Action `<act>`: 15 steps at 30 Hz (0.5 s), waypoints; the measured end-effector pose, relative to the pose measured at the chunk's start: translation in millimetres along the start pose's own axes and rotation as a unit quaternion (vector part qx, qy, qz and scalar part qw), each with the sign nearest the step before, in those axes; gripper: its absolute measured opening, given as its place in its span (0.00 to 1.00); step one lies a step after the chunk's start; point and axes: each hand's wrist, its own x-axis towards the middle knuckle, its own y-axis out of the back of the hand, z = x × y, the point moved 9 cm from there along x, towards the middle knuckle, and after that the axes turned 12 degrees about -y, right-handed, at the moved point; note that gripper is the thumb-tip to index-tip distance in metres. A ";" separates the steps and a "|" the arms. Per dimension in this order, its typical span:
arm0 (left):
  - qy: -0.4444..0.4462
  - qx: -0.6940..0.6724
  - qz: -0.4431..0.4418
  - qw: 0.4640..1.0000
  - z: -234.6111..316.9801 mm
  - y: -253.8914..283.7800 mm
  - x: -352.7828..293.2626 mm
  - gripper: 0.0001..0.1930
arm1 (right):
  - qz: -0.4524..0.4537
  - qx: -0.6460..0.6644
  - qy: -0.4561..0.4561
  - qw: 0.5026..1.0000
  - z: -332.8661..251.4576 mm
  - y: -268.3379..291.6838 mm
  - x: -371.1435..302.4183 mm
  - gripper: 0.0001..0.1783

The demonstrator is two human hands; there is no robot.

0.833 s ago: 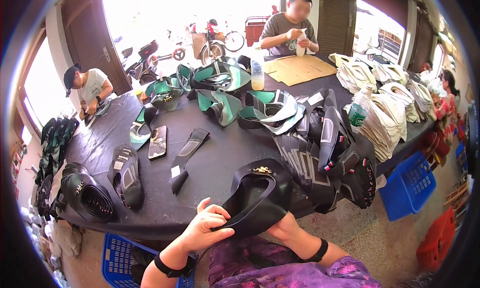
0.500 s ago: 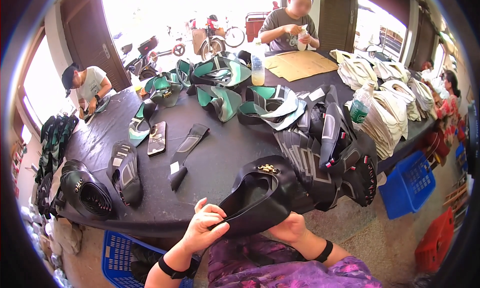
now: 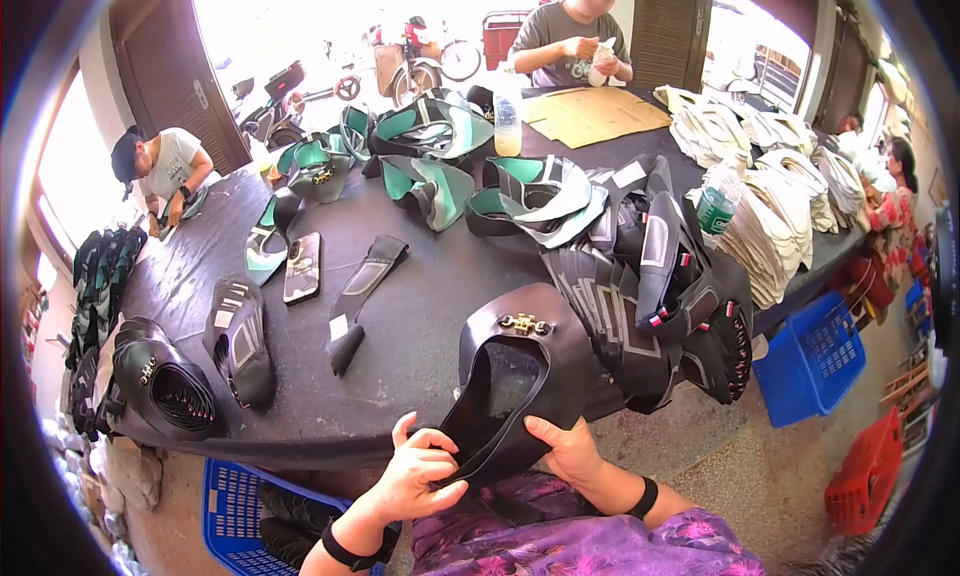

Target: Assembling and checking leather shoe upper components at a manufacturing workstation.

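A black shoe upper with a gold metal ornament on its front is held at the table's near edge, its opening facing up and towards me. My left hand pinches its left rear edge, with the index finger raised. Closed on the right rear side is my right hand, thumb over the rim, the other fingers hidden behind the material. To the right lies a pile of black and grey shoe uppers. A single dark strip-like piece with a white label lies left of the held upper.
Nested black uppers and a phone lie on the dark table. Green-grey uppers, a bottle, cardboard and white stacks are farther back. Blue and red crates stand right. Two co-workers face the table.
The shoe upper has turned and tipped so its ornament and opening face me more. My right hand has moved up, and its thumb now grips the rim.
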 end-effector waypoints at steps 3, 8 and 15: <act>-0.004 0.003 -0.002 1.000 -0.4 1.6 1.0 0.08 | 0.011 -0.030 0.023 0.999 -7.6 3.6 -0.2 0.16; -0.010 0.013 -0.007 1.000 -3.0 5.9 -4.7 0.10 | 0.015 0.070 0.009 0.997 -19.5 22.8 13.1 0.17; -0.044 0.049 -0.068 0.996 17.3 -0.8 4.5 0.11 | 0.013 0.001 -0.012 1.000 -33.9 27.4 27.9 0.12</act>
